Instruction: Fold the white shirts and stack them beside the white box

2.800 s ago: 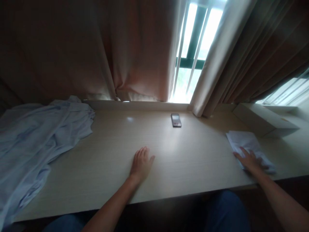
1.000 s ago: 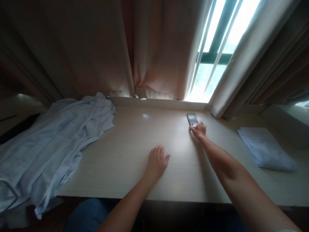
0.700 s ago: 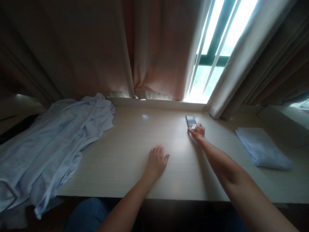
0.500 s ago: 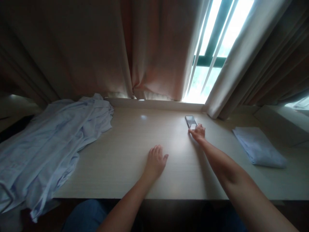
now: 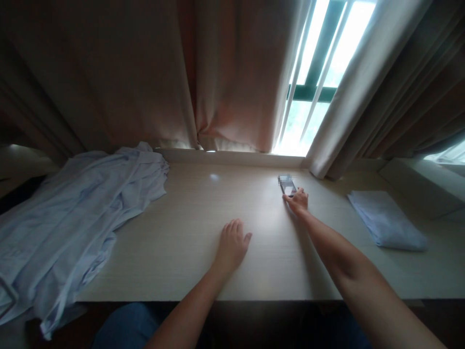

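Note:
My right hand (image 5: pixel 299 200) reaches toward the back of the pale desk (image 5: pixel 174 252) and grips the near end of a smartphone (image 5: pixel 289 187), thumb on its left side and fingers on its right. Part of the phone's screen is pixelated. My left hand (image 5: pixel 233 242) lies palm down on the desk nearer to me, fingers stretched out and thumb apart, with nothing in it. Loose white garments (image 5: pixel 98 198) lie heaped on the desk's left side. To the right of my right arm is a neatly folded white garment (image 5: pixel 388 220).
Heavy curtains (image 5: pixel 145 77) hang behind the desk, parted at a bright window (image 5: pixel 308 116). A low ledge (image 5: pixel 232 156) runs along the desk's back edge. A pale box-like block (image 5: pixel 425 186) stands at the far right. My knee (image 5: pixel 127 325) is below the front edge.
The view has shifted very slightly. Both hands keep their places, the right one still on the smartphone, the left one flat on the desk.

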The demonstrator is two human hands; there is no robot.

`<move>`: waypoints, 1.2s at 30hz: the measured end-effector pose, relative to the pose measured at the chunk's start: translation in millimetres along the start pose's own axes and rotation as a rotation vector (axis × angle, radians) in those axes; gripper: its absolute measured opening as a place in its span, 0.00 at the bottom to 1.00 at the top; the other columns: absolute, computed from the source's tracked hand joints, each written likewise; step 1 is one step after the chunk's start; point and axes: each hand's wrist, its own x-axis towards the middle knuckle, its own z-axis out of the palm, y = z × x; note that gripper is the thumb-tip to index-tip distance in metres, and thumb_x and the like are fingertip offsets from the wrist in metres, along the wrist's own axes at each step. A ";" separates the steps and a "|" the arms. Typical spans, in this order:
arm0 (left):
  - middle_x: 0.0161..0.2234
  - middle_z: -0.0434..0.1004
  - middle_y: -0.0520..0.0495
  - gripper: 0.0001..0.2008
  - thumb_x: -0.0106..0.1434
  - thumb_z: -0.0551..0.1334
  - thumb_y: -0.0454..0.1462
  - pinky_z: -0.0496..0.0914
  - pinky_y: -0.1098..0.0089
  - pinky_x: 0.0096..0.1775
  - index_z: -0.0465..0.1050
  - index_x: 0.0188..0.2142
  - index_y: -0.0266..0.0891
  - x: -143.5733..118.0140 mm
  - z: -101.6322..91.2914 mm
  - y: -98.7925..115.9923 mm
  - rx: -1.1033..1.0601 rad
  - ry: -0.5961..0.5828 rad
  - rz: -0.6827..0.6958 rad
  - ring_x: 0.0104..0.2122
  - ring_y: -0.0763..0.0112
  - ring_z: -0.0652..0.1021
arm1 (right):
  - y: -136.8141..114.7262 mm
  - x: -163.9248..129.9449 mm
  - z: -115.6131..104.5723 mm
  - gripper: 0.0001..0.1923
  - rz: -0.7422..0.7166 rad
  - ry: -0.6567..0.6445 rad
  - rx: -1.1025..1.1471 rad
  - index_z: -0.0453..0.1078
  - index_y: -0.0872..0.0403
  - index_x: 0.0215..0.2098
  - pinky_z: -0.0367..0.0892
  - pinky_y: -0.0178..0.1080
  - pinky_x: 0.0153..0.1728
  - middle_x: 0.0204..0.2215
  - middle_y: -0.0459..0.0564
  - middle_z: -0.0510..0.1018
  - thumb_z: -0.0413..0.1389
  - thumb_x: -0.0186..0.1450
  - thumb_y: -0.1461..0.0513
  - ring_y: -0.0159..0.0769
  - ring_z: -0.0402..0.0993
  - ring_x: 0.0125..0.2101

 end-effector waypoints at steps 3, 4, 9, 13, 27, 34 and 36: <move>0.56 0.70 0.33 0.23 0.67 0.52 0.46 0.59 0.51 0.60 0.67 0.55 0.33 0.0 0.4 -0.2 -0.004 0.003 0.000 0.58 0.55 0.68 | 0.2 -0.4 -0.2 0.43 0.001 -0.010 0.001 0.56 0.65 0.59 0.56 0.44 0.53 0.50 0.66 0.71 0.59 0.57 0.46 0.54 0.63 0.52; 0.56 0.70 0.33 0.23 0.67 0.52 0.46 0.59 0.51 0.60 0.67 0.55 0.33 -0.1 0.6 -0.2 -0.003 0.003 -0.002 0.58 0.55 0.68 | 0.6 -0.2 -0.1 0.43 0.000 -0.016 0.003 0.55 0.65 0.60 0.56 0.44 0.53 0.50 0.66 0.71 0.59 0.57 0.46 0.54 0.63 0.52; 0.56 0.70 0.33 0.23 0.67 0.53 0.45 0.59 0.52 0.60 0.67 0.55 0.34 -0.3 1.0 -0.2 -0.003 -0.002 -0.003 0.58 0.55 0.68 | 7.9 1.0 0.3 0.49 -0.049 -0.032 0.010 0.52 0.66 0.62 0.54 0.43 0.55 0.53 0.66 0.69 0.62 0.54 0.45 0.53 0.62 0.54; 0.56 0.70 0.34 0.23 0.67 0.53 0.45 0.59 0.52 0.60 0.67 0.55 0.33 0.0 0.6 0.0 0.004 -0.003 0.000 0.58 0.55 0.68 | 15.8 -2.2 -1.9 0.50 -0.041 -0.019 0.013 0.51 0.67 0.62 0.55 0.42 0.54 0.54 0.66 0.69 0.62 0.54 0.45 0.54 0.62 0.54; 0.56 0.70 0.34 0.23 0.68 0.52 0.46 0.59 0.51 0.60 0.67 0.55 0.34 -0.3 1.8 -0.9 0.011 0.000 0.003 0.58 0.55 0.68 | -7.8 -4.4 -9.2 0.42 0.042 -0.002 -0.056 0.57 0.63 0.59 0.58 0.47 0.51 0.50 0.65 0.71 0.59 0.56 0.46 0.56 0.63 0.52; 0.56 0.69 0.34 0.23 0.68 0.51 0.46 0.59 0.52 0.60 0.67 0.55 0.34 1.0 2.6 -2.0 0.011 -0.008 0.017 0.58 0.54 0.68 | 51.7 -15.7 -30.1 0.41 0.033 0.046 -0.062 0.56 0.65 0.59 0.56 0.43 0.54 0.51 0.65 0.71 0.58 0.56 0.49 0.53 0.64 0.52; 0.56 0.70 0.34 0.23 0.67 0.52 0.46 0.59 0.52 0.60 0.67 0.55 0.34 1.8 3.0 -1.8 0.012 -0.011 0.018 0.58 0.54 0.68 | 78.6 -23.1 -42.2 0.42 0.072 0.063 -0.072 0.55 0.65 0.60 0.57 0.43 0.53 0.52 0.65 0.71 0.57 0.56 0.48 0.53 0.64 0.52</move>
